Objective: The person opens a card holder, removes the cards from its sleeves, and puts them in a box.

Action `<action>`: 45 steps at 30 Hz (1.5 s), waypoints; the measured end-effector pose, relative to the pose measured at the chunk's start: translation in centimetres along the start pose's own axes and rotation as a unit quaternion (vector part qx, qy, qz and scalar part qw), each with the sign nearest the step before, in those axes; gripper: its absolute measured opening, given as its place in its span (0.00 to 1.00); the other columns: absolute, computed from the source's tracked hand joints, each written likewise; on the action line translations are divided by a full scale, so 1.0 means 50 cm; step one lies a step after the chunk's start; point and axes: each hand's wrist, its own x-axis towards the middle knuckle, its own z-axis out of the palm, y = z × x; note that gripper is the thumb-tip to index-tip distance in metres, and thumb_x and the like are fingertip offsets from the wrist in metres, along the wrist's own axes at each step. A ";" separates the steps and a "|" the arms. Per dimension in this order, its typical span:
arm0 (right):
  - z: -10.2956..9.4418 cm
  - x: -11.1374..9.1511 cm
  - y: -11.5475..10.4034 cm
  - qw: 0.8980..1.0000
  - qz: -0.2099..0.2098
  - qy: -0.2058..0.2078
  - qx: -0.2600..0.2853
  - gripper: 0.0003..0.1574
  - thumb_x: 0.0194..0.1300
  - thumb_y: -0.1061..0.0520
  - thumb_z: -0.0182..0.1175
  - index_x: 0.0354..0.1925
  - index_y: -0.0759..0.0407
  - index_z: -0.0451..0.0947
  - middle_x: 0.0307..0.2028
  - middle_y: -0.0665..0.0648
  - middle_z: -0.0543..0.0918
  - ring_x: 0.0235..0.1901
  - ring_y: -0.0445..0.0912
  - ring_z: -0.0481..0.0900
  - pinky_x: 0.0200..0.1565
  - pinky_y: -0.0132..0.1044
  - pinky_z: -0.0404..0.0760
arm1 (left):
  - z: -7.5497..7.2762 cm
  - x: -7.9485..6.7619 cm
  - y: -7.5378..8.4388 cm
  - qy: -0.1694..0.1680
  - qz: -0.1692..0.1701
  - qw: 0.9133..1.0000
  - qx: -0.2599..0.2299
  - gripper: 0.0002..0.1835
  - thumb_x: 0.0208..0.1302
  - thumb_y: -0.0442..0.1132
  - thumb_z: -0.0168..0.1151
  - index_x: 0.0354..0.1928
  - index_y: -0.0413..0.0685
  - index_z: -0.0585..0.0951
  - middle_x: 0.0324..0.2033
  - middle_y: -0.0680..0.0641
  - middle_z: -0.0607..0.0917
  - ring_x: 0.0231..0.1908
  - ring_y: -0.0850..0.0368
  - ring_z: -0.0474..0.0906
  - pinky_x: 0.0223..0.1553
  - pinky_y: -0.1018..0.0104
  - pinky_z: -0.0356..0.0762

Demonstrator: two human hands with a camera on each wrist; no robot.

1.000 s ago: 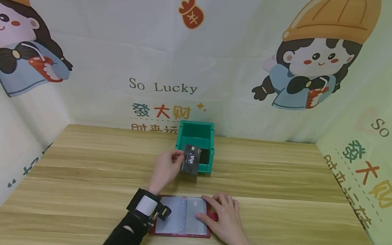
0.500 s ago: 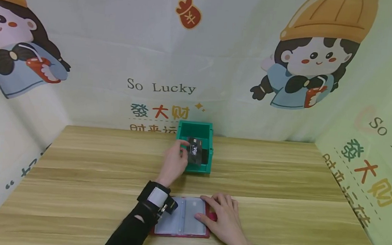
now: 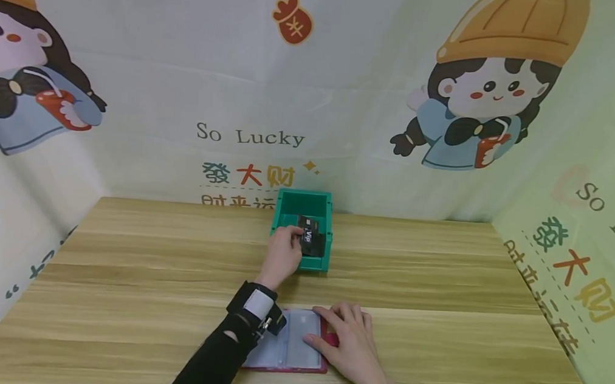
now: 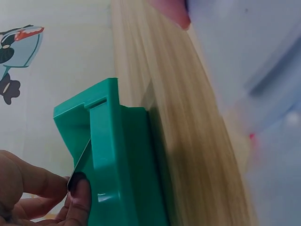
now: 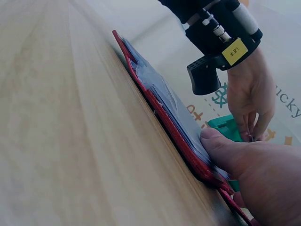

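Note:
A black card lettered "Vip" (image 3: 310, 236) is pinched by its left edge in my left hand (image 3: 283, 252), inside the green bin (image 3: 326, 261). The left wrist view shows the card (image 4: 81, 162) nearly edge-on between thumb and fingers, beside the bin wall (image 4: 127, 160). Nearer to me a red card holder (image 3: 283, 370) lies spread open, its clear sleeves (image 3: 303, 332) showing. My right hand (image 3: 351, 348) rests on its right side, thumb on the sleeve and fingers spread along the edge. In the right wrist view the thumb (image 5: 216, 143) presses the stacked sleeves (image 5: 174, 113). My left forearm hides part of the holder's left page.
The wooden table (image 3: 440, 301) reaches back to a printed cloth backdrop (image 3: 357, 129), and the bin stands near that far edge. Another cloth side (image 3: 599, 242) borders the table on the right. Each wrist wears a black strap with a camera.
My left hand has carried the Vip card forward and right, from the bin's front left rim down into the bin. The right hand has stayed on the card holder.

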 end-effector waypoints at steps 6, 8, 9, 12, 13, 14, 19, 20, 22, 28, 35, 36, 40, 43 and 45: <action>0.001 0.000 -0.001 1.000 0.002 -0.002 0.003 0.31 0.60 0.35 0.68 0.58 0.45 0.81 0.41 0.46 0.73 0.44 0.42 0.63 0.49 0.45 0.57 | 0.012 0.004 0.003 -0.036 -0.031 0.999 0.016 0.14 0.66 0.23 0.50 0.48 0.29 0.82 0.44 0.30 0.84 0.49 0.36 0.80 0.53 0.46 0.77; 0.001 0.000 -0.001 1.000 0.001 0.000 0.004 0.31 0.60 0.36 0.68 0.58 0.45 0.81 0.42 0.46 0.74 0.44 0.42 0.63 0.50 0.45 0.57 | 0.017 0.008 0.004 -0.058 -0.052 0.997 0.026 0.15 0.68 0.24 0.49 0.50 0.30 0.82 0.47 0.30 0.83 0.53 0.36 0.79 0.56 0.45 0.76; 0.002 0.001 -0.001 1.000 0.001 0.000 0.004 0.31 0.60 0.36 0.68 0.58 0.45 0.81 0.42 0.46 0.74 0.44 0.42 0.63 0.50 0.45 0.57 | 0.018 0.009 0.006 -0.067 -0.062 0.995 0.031 0.15 0.68 0.24 0.49 0.51 0.30 0.82 0.49 0.30 0.82 0.54 0.36 0.78 0.57 0.45 0.76; 0.002 0.001 0.000 1.000 0.000 -0.001 0.003 0.31 0.60 0.36 0.68 0.58 0.46 0.81 0.41 0.46 0.73 0.44 0.42 0.63 0.49 0.45 0.57 | 0.022 0.011 0.009 -0.090 -0.083 0.991 0.051 0.16 0.68 0.24 0.50 0.52 0.31 0.82 0.50 0.31 0.81 0.55 0.37 0.78 0.57 0.46 0.76; 0.002 0.001 0.000 1.000 0.000 -0.001 0.002 0.31 0.60 0.35 0.68 0.58 0.46 0.81 0.41 0.46 0.73 0.44 0.42 0.63 0.49 0.44 0.57 | 0.021 0.010 0.011 -0.096 -0.088 0.990 0.057 0.16 0.68 0.24 0.50 0.53 0.30 0.82 0.51 0.31 0.81 0.55 0.38 0.77 0.57 0.46 0.76; 0.003 0.001 0.000 1.000 0.000 -0.001 0.000 0.31 0.60 0.35 0.68 0.58 0.45 0.81 0.41 0.45 0.73 0.44 0.42 0.62 0.49 0.44 0.57 | 0.021 0.010 0.013 -0.100 -0.090 0.989 0.064 0.16 0.67 0.24 0.50 0.53 0.30 0.82 0.51 0.31 0.81 0.55 0.38 0.77 0.57 0.46 0.77; 0.004 0.000 0.000 1.000 -0.008 0.009 -0.001 0.31 0.60 0.35 0.68 0.57 0.46 0.82 0.40 0.45 0.73 0.43 0.42 0.62 0.48 0.44 0.57 | 0.023 0.007 0.015 -0.107 -0.083 0.986 0.094 0.15 0.66 0.25 0.53 0.51 0.29 0.82 0.48 0.31 0.81 0.52 0.38 0.79 0.55 0.46 0.78; 0.004 -0.001 0.000 1.000 -0.011 0.013 -0.002 0.31 0.60 0.35 0.68 0.57 0.46 0.82 0.40 0.45 0.73 0.43 0.41 0.62 0.48 0.43 0.57 | 0.024 0.007 0.014 -0.108 -0.081 0.986 0.101 0.14 0.66 0.26 0.53 0.50 0.29 0.82 0.47 0.31 0.81 0.51 0.38 0.79 0.54 0.46 0.78; 0.005 -0.001 0.000 1.000 -0.015 0.019 -0.003 0.30 0.60 0.35 0.68 0.56 0.46 0.82 0.39 0.45 0.72 0.42 0.41 0.62 0.48 0.43 0.57 | 0.027 0.005 0.011 -0.109 -0.073 0.983 0.125 0.12 0.67 0.28 0.55 0.47 0.30 0.83 0.45 0.32 0.82 0.48 0.38 0.80 0.52 0.47 0.78; 0.006 -0.001 0.000 1.000 -0.017 0.024 -0.006 0.30 0.60 0.35 0.69 0.56 0.46 0.82 0.39 0.45 0.73 0.42 0.40 0.62 0.47 0.42 0.56 | 0.031 -0.004 0.015 -0.109 -0.034 0.970 0.214 0.14 0.72 0.37 0.55 0.38 0.32 0.85 0.42 0.29 0.84 0.47 0.35 0.79 0.51 0.46 0.77; 0.003 0.000 -0.001 1.000 -0.009 0.015 -0.006 0.31 0.60 0.35 0.68 0.56 0.46 0.82 0.40 0.46 0.73 0.43 0.41 0.63 0.48 0.43 0.57 | 0.037 -0.017 0.027 -0.123 -0.008 0.952 0.279 0.19 0.77 0.41 0.48 0.41 0.34 0.85 0.45 0.26 0.83 0.48 0.32 0.77 0.51 0.44 0.77; 0.003 0.000 -0.001 1.000 -0.009 0.014 -0.006 0.31 0.60 0.34 0.68 0.56 0.46 0.82 0.40 0.46 0.73 0.43 0.41 0.63 0.48 0.43 0.57 | 0.038 -0.019 0.028 -0.125 -0.005 0.950 0.285 0.19 0.77 0.41 0.47 0.41 0.35 0.85 0.45 0.26 0.83 0.48 0.32 0.77 0.50 0.43 0.77; 0.003 0.000 0.000 1.000 -0.010 0.015 -0.007 0.31 0.60 0.34 0.68 0.56 0.46 0.82 0.40 0.46 0.73 0.43 0.41 0.63 0.48 0.43 0.58 | 0.044 -0.021 0.026 -0.125 -0.002 0.947 0.296 0.19 0.76 0.40 0.47 0.40 0.35 0.84 0.44 0.26 0.82 0.48 0.31 0.77 0.49 0.43 0.77; 0.004 0.000 0.001 1.000 -0.010 0.016 -0.010 0.31 0.60 0.33 0.67 0.56 0.46 0.82 0.40 0.46 0.74 0.43 0.41 0.63 0.48 0.43 0.58 | 0.045 -0.022 0.025 -0.121 -0.003 0.947 0.296 0.19 0.77 0.40 0.46 0.39 0.36 0.84 0.43 0.26 0.82 0.48 0.31 0.77 0.49 0.43 0.77; 0.005 0.000 0.002 1.000 -0.010 0.016 -0.010 0.31 0.60 0.33 0.67 0.56 0.46 0.82 0.40 0.47 0.74 0.42 0.41 0.63 0.48 0.43 0.58 | 0.044 -0.023 0.025 -0.117 -0.008 0.950 0.291 0.20 0.77 0.40 0.45 0.40 0.35 0.84 0.43 0.27 0.83 0.48 0.32 0.77 0.50 0.43 0.76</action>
